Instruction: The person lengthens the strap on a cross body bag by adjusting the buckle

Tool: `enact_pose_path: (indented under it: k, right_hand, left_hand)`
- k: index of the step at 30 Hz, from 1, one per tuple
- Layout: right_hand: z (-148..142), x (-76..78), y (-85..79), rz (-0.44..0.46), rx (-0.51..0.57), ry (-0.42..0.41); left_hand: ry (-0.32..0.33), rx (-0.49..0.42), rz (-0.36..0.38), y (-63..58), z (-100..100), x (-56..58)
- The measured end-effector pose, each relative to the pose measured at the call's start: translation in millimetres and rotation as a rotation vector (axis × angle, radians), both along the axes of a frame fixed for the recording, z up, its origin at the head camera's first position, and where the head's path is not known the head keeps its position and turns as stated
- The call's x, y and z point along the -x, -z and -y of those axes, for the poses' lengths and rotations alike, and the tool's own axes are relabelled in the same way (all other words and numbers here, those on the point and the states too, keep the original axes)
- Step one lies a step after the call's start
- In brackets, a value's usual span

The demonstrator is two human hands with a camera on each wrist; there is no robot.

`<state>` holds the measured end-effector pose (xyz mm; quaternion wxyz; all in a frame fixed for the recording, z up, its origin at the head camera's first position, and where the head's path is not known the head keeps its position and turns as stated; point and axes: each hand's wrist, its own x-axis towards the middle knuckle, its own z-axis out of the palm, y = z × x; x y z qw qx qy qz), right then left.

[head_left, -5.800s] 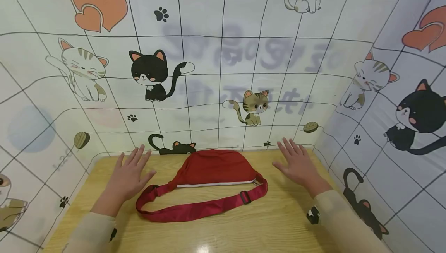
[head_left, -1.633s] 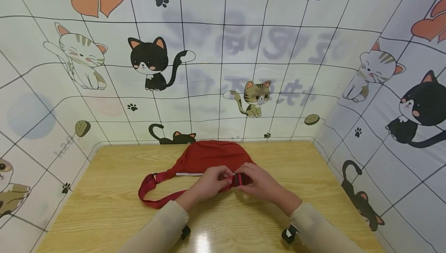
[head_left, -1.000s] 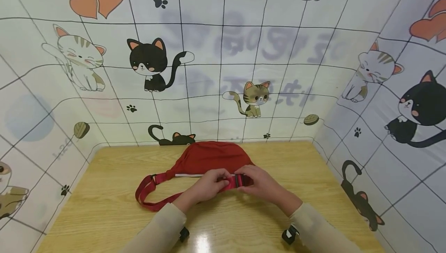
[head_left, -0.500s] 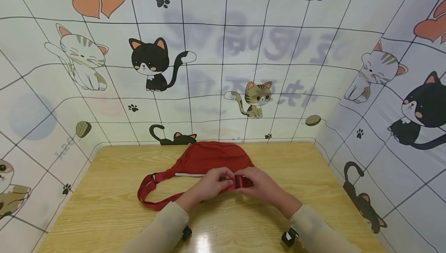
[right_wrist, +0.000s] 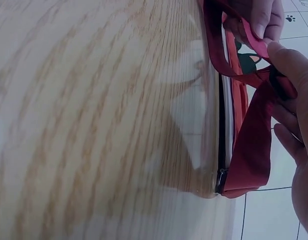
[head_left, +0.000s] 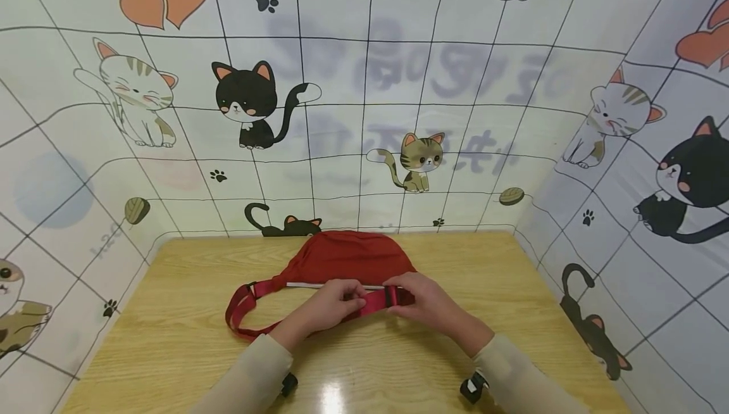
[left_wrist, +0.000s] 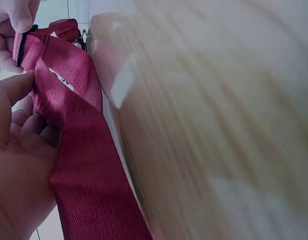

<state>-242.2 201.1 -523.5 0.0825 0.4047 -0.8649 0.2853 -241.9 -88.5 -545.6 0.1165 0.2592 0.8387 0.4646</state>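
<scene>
left hand pinches strap | right hand pinches buckle | strap's length runs toward 3 o'clock from left grip into buckle | bag at 12

The sleeves are long, plain and cream; beside the right cuff, a small black block apparently carries white marking.

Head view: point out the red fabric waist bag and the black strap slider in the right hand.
Red fabric waist bag (head_left: 350, 259): head view, middle of its body.
Black strap slider (head_left: 388, 297): head view, its visible bar.
</scene>
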Motion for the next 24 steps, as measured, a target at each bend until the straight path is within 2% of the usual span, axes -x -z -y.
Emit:
enact_pose_path:
  k: [8, 16, 24]
  right_hand:
    - [2.4, -1.8, -2.7, 0.051, -0.002, 0.006]
    - [6.5, -1.7, -3.8, 0.025, 0.006, -0.021]
    - [7.7, -2.3, -3.7, 0.014, -0.006, 0.004]
  left_hand:
    - [-0.001, -0.008, -0.009, -6.0, -10.6, 1.6]
    - [0.009, -0.021, -0.022, -16.4, -23.5, 2.7]
    - [0.004, -0.006, 0.001, -13.0, -11.3, 1.3]
